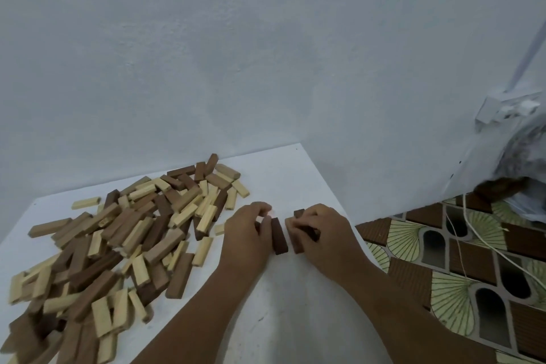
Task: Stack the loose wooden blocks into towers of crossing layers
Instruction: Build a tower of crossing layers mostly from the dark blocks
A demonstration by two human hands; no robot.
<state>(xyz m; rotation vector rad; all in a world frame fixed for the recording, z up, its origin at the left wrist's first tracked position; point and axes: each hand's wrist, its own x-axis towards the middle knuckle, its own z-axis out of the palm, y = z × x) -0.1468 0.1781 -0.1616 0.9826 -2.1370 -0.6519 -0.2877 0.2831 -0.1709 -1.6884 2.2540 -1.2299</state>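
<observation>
A large loose pile of wooden blocks (118, 233), light and dark mixed, lies across the left half of the white table (280, 304), reaching from the near left corner to the far edge by the wall (236, 53).

Both hands work on the table's right part, just right of the pile. The left hand (246, 233) has its fingers curled; it touches the left side of a dark block (279, 236) that lies flat, pointing away from the viewer, and a light piece shows between its fingertips. Whether it truly grips the dark block cannot be told. The right hand (317, 233) has its fingers curled round a second dark block (298, 241), which lies beside the first with a narrow gap between them; another dark end shows above its knuckles.

No tower stands on the table.

Right of the table, patterned floor tiles (458, 289) are visible, with a white cord (472, 233) trailing over them from a white box on the wall (502, 109).
</observation>
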